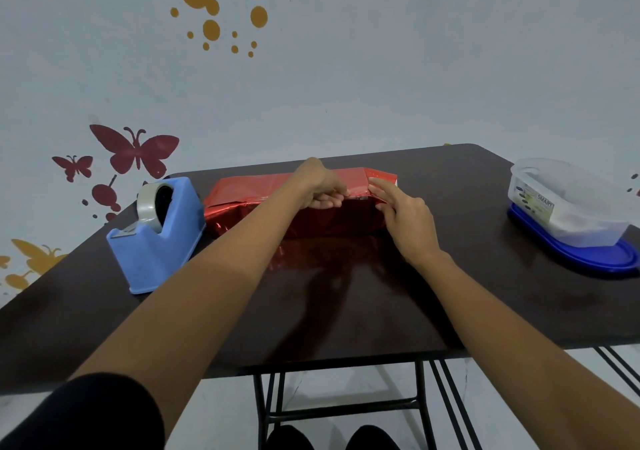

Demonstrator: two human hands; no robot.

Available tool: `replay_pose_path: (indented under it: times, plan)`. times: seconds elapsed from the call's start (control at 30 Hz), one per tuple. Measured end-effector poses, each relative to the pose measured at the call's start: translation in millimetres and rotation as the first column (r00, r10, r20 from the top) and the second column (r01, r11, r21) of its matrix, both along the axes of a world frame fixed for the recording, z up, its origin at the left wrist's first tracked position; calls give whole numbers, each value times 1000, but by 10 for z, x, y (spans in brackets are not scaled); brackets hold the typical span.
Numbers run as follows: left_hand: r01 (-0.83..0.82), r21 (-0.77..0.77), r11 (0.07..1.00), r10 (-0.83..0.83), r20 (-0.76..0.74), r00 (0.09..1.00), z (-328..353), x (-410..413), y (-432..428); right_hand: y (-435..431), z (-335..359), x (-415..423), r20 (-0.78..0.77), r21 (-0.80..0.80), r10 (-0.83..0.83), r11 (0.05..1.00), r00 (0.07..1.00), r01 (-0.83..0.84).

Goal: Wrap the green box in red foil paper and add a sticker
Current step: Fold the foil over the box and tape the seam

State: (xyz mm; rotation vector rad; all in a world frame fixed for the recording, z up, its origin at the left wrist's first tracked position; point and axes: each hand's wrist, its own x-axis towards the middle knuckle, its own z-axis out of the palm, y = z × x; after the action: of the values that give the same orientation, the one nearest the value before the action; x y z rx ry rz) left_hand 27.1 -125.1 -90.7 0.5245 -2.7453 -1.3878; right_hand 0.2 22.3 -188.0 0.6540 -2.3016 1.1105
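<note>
Head view: your left hand (320, 188) reaches over the top of the box, fingers curled and pinching the red foil paper (256, 203) along the near top edge. Your right hand (407, 219) is relaxed, fingers nearly straight, index fingertip pressing the foil near the parcel's right end (a folded flap stands up there). The foil-covered box lies across the far middle of the desk (346, 311), between the blue tape dispenser (162, 238) at left and a clear plastic container (564, 203) at right.
</note>
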Motion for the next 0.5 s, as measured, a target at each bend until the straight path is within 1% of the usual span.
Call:
replay_pose_path:
  times: [0.13,0.17,0.2,0.23,0.27,0.3,0.33,0.37,0.4,0.43,0.5]
  plan:
    - [-1,-21,1000,1,1,1000,10,39,-3,-1,-3,0,-1,23,-7,1000,1000,8]
    - [-5,-44,999,4,-19,1000,5,41,-1,-2,-6,-1,-4,26,-9,1000,1000,9]
    - [-9,-90,996,3,-74,997,-10,36,2,-1,-10,-3,-7,27,-7,1000,1000,7]
    - [-16,-161,987,-13,-181,983,-32,20,-6,-3,-14,-7,-8,27,-3,1000,1000,3]
    - [-19,-242,970,-62,-324,944,-55,11,-16,-3,-16,-11,-11,27,1,1000,1000,0]
    - [8,-309,951,-150,-440,886,-69,20,-21,-3,-17,-17,-12,29,-1,1000,1000,1]
    - [78,-360,930,-259,-489,833,-80,44,-20,-2,-18,-26,-12,34,-4,999,1000,5]
    - [162,-393,905,-353,-485,800,-97,65,-23,-1,-18,-31,-7,42,-12,999,1000,12]
    - [226,-419,879,-418,-450,789,-115,77,-30,0,-18,-36,-3,47,-18,999,1000,18]
    - [257,-445,858,-450,-409,794,-139,73,-51,-1,-17,-35,-1,47,-20,999,1000,20]
    - [256,-501,827,-465,-351,813,-198,38,-100,-3,-26,-36,0,36,-14,999,1000,14]
